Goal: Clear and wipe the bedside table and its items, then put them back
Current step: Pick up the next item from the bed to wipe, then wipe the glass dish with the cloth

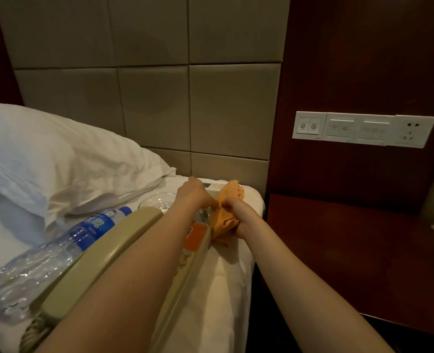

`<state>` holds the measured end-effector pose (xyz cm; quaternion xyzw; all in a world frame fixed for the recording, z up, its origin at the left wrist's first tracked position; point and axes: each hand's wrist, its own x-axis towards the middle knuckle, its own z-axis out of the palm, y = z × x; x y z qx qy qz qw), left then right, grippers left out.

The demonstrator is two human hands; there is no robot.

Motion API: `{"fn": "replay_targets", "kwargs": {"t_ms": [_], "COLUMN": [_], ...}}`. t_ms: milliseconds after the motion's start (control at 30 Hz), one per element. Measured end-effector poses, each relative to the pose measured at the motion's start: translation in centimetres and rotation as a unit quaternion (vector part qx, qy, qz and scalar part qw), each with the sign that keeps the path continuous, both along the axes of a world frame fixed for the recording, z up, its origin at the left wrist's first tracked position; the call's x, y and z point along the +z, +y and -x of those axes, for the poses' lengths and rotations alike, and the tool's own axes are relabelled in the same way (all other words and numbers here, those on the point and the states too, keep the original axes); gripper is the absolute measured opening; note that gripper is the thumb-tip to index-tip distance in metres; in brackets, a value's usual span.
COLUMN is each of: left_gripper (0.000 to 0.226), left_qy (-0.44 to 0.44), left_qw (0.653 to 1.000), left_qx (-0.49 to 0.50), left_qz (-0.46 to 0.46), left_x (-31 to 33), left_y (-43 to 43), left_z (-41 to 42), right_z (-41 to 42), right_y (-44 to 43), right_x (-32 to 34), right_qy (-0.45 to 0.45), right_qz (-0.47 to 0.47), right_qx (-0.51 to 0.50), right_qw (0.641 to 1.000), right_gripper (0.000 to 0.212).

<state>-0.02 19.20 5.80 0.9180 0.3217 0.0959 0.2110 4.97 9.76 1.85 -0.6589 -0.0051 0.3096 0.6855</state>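
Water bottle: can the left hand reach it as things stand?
Probably yes: the water bottle lies uncovered, nothing on it; the left hand need only draw back from the orange cloth.

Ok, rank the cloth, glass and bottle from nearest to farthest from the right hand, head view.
1. Cloth: gripped in the right hand.
2. Glass: on the bed, just left of the left hand.
3. Bottle: lying on the bed, farther left.
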Motion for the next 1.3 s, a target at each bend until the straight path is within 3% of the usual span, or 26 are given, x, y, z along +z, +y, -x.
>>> {"fn": "replay_targets", "kwargs": {"t_ms": [167,233,333,433,767,1033,1167,1300], "left_gripper": [0.057,0.037,0.029,0.031,0.03,0.022,0.024,0.026], "left_qy": [-0.024,-0.024,0.078,0.156,0.099,0.028,-0.004,-0.064], "left_qw": [1.0,0.997,0.988,0.977,0.962,0.952,0.934,0.917], "left_qx": [-0.003,0.017,0.016,0.003,0.001,-0.009,-0.064,-0.145], "left_qz": [-0.01,-0.066,-0.136,-0.148,-0.253,-0.303,-0.35,-0.366], "left_x": [1.0,1.5,1.6,0.3,-0.5,2.4,5.3,7.1], "left_y": [0.7,1.1,1.9,2.3,3.0,3.1,0.9,-3.3], "left_z": [0.7,1.2,2.2,2.9,2.9,3.9,3.6,3.4], "right_z": [0.0,0.1,0.4,0.8,0.9,0.4,-0.2,0.0], "right_y": [0.0,-0.3,-0.9,-1.0,-0.6,-1.4,-1.7,-3.1], "right_x": [0.5,0.9,1.6,2.0,2.6,3.4,4.1,5.6], "right_qy": [-0.014,-0.018,-0.025,-0.034,-0.05,-0.052,-0.05,-0.002], "right_qz": [0.006,0.009,0.012,0.016,0.035,-0.008,-0.054,-0.17], "right_qx": [-0.013,-0.022,-0.025,-0.025,-0.013,-0.087,-0.138,-0.127], "right_qw": [1.0,1.0,0.999,0.999,0.998,0.995,0.988,0.977], "right_gripper": [0.014,0.025,0.033,0.042,0.044,0.012,0.021,0.051]}}
